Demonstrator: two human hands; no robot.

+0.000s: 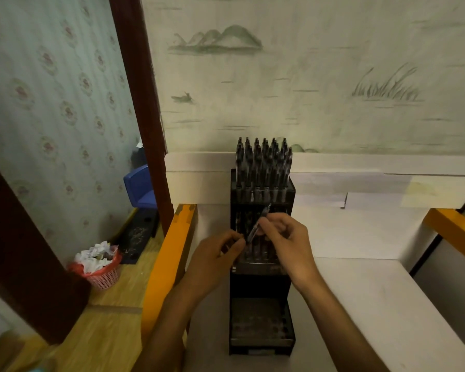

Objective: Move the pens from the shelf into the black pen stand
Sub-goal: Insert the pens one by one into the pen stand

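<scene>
A pen is pinched in the right hand above the black pen stand, the left hand seemingly pinching another; crowded slots could be missed

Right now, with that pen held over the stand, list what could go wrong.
1. The slim dark pen is tilted, pinched between the left hand and right hand; it may miss its slot in the black tiered plastic pen stand.
2. The middle tier is dim, so slots are hard to tell apart.
3. The hands work just below the packed back row of dark pens and could knock them.
</scene>
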